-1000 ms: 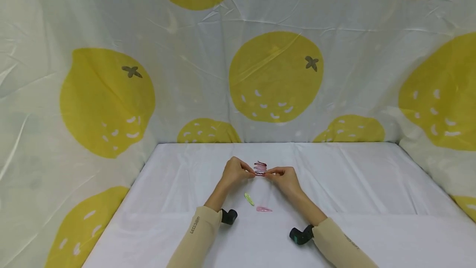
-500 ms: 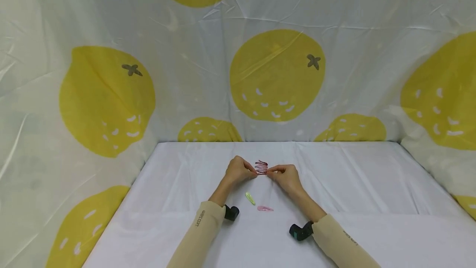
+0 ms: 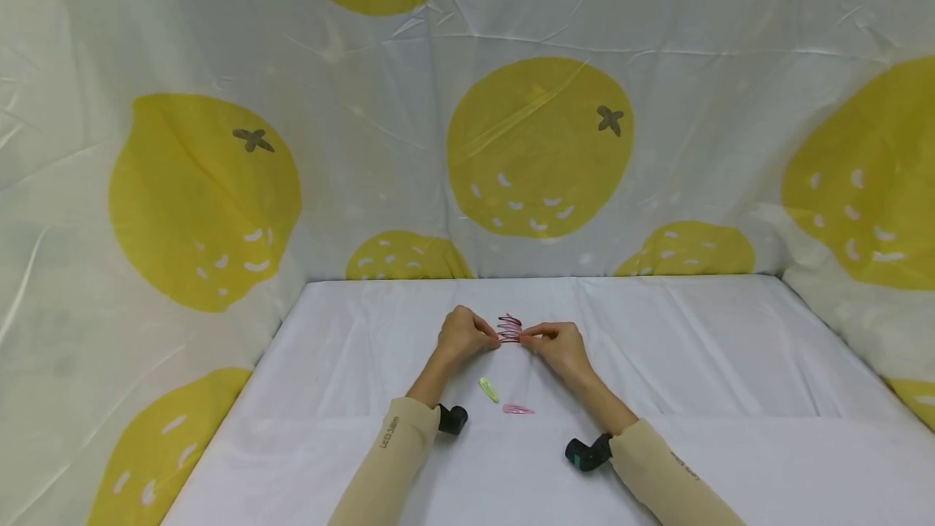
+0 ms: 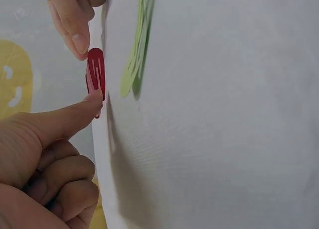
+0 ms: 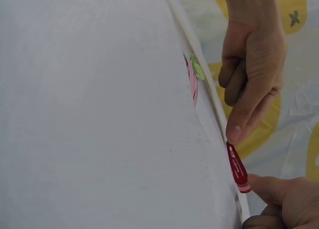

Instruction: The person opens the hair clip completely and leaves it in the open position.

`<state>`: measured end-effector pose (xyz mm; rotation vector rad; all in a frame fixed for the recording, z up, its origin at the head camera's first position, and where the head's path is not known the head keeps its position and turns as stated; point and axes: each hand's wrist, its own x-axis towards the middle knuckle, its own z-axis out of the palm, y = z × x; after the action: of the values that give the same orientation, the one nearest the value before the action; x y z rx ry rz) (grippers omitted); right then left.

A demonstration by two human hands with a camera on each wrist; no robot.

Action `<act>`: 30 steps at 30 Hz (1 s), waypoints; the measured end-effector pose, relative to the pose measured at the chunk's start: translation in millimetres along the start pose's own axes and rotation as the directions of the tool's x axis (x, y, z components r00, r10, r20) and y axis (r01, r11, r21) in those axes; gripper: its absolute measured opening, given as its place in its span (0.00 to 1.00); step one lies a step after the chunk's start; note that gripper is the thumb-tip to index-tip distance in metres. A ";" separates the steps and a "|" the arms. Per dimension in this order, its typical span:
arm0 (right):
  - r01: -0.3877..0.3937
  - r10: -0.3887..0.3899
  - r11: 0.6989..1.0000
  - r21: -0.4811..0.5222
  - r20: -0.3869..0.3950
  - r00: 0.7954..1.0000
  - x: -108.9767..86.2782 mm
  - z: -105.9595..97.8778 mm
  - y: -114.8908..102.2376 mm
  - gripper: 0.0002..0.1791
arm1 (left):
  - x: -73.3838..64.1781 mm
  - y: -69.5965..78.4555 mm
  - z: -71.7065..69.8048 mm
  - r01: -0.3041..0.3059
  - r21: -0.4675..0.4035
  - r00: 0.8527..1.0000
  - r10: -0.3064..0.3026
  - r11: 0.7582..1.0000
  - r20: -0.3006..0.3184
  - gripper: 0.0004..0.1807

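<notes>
A small stack of red and pink snap hair clips point(image 3: 510, 326) stands at the middle of the white table in the head view, between both hands. My left hand point(image 3: 460, 336) pinches the narrow end of the lowest red hair clip point(image 4: 96, 69) with thumb and finger. At its rounded end, my right hand point(image 3: 564, 350) grips the same clip, thumb tip against it in the right wrist view. Closer to me lie a light green hair clip point(image 3: 489, 390) and a pink hair clip point(image 3: 519, 409), both untouched.
White cloth point(image 3: 292, 461) covers the table. A pale curtain printed with yellow lemons point(image 3: 540, 148) hangs behind it and at its sides. Black wrist cameras point(image 3: 453, 420) stick out from both beige sleeves point(image 3: 390, 461).
Both hands stay at the stack with only slight shifts of the fingers. The stack's clips sit a little more slanted. The green and pink clips have not moved on the table.
</notes>
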<state>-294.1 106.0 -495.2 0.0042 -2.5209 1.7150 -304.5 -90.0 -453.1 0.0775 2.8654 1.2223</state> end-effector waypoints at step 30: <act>0.002 -0.003 1.000 0.003 0.413 0.911 -71.8 -42.5 -0.6 0.12 | -73.0 -14.2 -10.7 -0.118 -0.209 0.914 0.189 0.971 0.360 0.08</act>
<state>-219.4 141.6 -484.8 0.4155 -2.7979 1.8851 -232.5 -111.6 -455.7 0.4876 2.4422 1.3216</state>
